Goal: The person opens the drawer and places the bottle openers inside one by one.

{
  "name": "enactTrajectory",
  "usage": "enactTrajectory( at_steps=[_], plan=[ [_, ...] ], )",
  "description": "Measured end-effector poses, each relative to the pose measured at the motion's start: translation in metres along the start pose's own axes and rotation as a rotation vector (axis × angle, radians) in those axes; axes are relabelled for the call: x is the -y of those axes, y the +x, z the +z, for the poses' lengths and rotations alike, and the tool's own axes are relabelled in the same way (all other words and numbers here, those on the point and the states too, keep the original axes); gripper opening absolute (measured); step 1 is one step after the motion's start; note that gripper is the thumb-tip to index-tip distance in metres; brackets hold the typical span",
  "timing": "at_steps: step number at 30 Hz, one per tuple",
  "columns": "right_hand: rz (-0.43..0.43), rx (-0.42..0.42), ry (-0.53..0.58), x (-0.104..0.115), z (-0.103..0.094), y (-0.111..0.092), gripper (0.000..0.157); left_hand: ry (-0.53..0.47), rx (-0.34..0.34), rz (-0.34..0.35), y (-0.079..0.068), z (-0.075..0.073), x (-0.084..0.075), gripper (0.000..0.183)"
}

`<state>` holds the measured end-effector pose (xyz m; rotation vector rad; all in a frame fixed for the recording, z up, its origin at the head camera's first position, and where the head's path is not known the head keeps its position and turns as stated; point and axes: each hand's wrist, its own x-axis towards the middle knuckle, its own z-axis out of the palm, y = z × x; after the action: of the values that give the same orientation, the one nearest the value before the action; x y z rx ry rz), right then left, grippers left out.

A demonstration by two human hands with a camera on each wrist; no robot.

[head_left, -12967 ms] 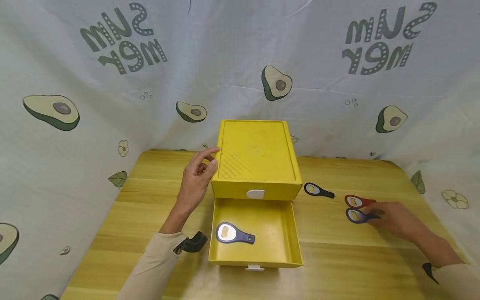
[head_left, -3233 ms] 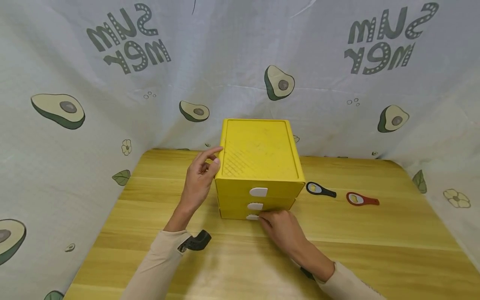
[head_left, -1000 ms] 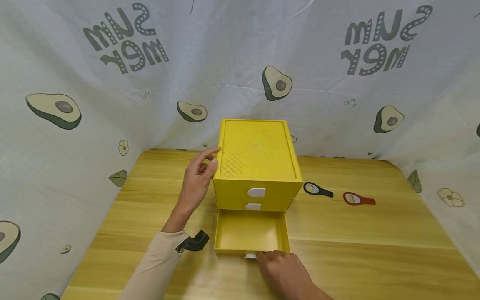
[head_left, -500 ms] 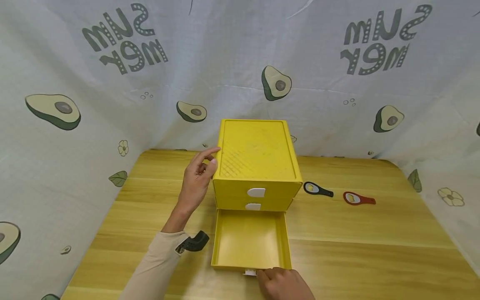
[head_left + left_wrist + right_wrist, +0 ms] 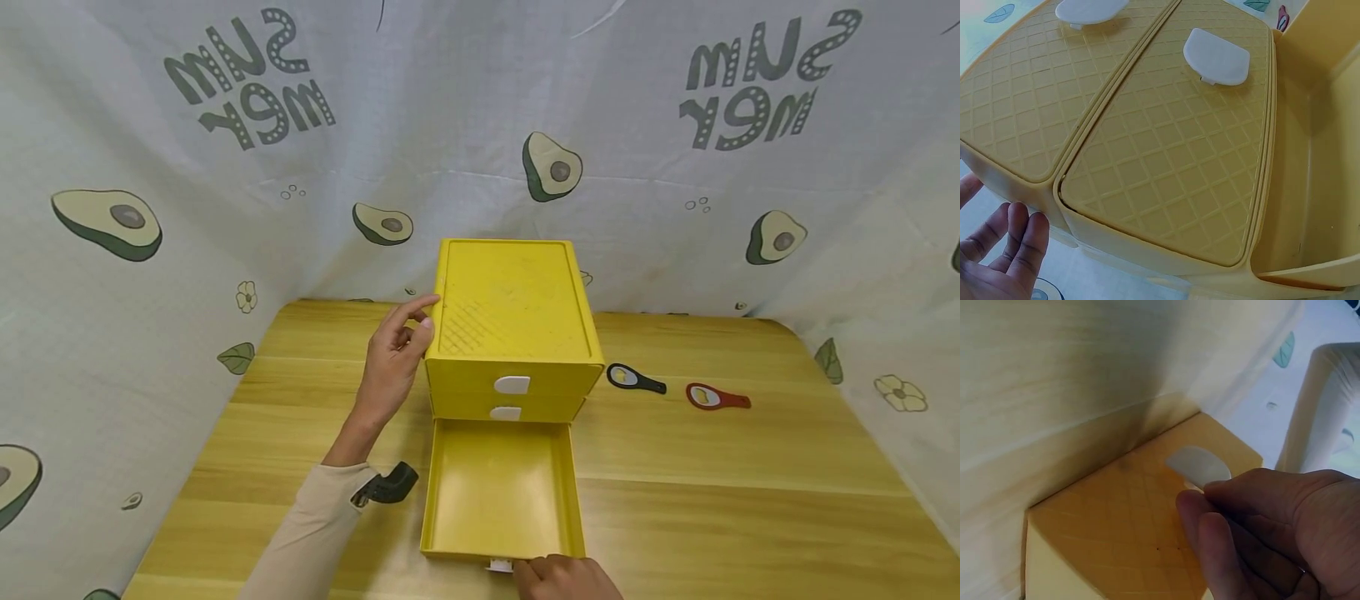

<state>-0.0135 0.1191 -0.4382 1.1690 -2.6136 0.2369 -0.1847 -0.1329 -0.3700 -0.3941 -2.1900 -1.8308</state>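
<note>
A yellow three-drawer box (image 5: 517, 300) stands at the middle of the table. Its bottom drawer (image 5: 501, 483) is pulled far out, and the bare drawer floor shows. My right hand (image 5: 567, 579), partly cut off by the head view's lower edge, pinches that drawer's white handle (image 5: 1200, 465) between thumb and fingers. On the box's left side rests my left hand (image 5: 392, 358), its fingertips touching the side near the top edge. The top drawer (image 5: 465, 377) and middle drawer (image 5: 465, 407) are closed, with white handles.
To the right of the box lie a black bottle opener (image 5: 636, 379) and a red bottle opener (image 5: 717, 397) on the wooden table (image 5: 712, 508). An avocado-print cloth (image 5: 465, 108) hangs behind and at both sides.
Earlier the middle drawer stood open with a blue bottle opener inside, and my right hand held another blue one. That drawer was closed; my right hand has since pulled the bottom drawer towards me.
</note>
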Motion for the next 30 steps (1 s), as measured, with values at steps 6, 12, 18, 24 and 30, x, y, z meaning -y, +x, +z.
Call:
enactTrajectory(
  at_steps=[6, 12, 18, 24, 30],
  plan=[
    [0.007, -0.018, 0.0, 0.001, 0.001, 0.0, 0.063, 0.001, -0.006, 0.008, 0.0, 0.0, -0.001, 0.033],
    [0.005, -0.031, 0.027, 0.001, 0.0, 0.001, 0.052, -0.006, 0.0, 0.011, 0.0, 0.0, -0.001, 0.033],
    [0.044, -0.043, 0.214, -0.001, -0.011, 0.003, 0.043, 0.004, -0.012, 0.01, 0.0, 0.0, 0.0, 0.033],
    [0.041, -0.056, 0.302, -0.015, -0.029, 0.009, 0.021, 0.008, -0.011, 0.006, 0.0, 0.0, 0.001, 0.033],
    [0.126, -0.067, 0.344, -0.038, -0.045, 0.01, 0.011, 0.004, -0.006, 0.004, 0.0, 0.0, 0.001, 0.033]
  ],
)
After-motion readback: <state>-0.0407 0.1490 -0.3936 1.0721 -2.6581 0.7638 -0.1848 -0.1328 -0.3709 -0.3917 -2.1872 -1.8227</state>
